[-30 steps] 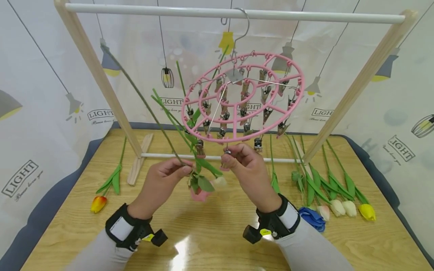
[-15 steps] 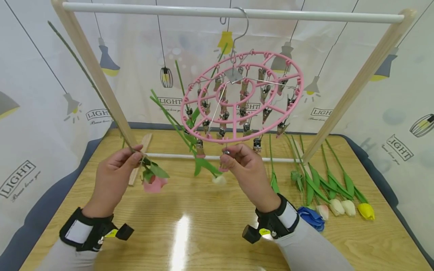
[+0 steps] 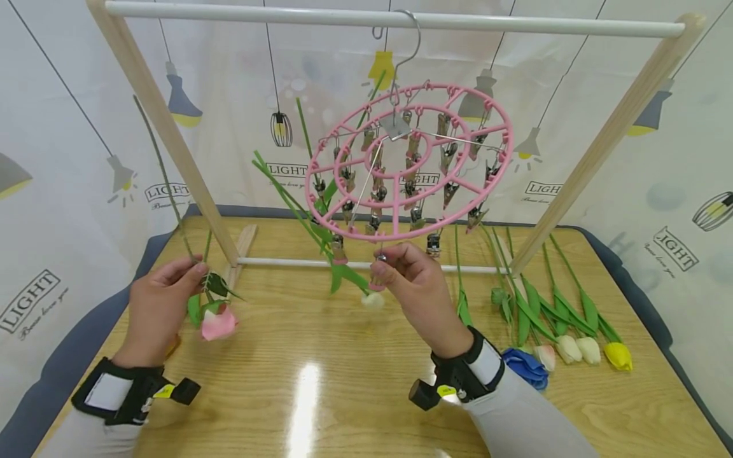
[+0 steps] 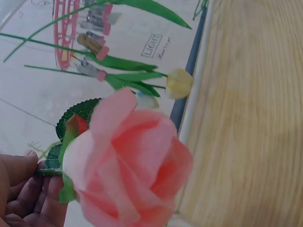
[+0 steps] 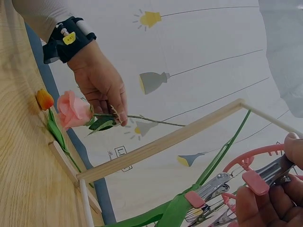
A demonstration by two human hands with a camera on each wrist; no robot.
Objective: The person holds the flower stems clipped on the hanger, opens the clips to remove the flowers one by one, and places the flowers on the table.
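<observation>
My left hand pinches the stem of a pink rose at the left of the table. Its bloom points down and the long stem rises toward the rack's left post. In the left wrist view the same rose fills the middle, thumb and fingers just behind its leaves. My right hand pinches a metal clip with pink tips, which hangs from the front rim of a pink round clip hanger. Nothing shows between that clip's tips.
The hanger hooks over a white bar on a wooden frame. Green-stemmed tulips hang from its left clips, one with a white bloom. On the right lie several tulips and a blue flower; an orange tulip lies near the left hand.
My left hand has carried the rose from beside the right hand away to the left, lowering it slightly lately. The right hand has stayed on the clip.
</observation>
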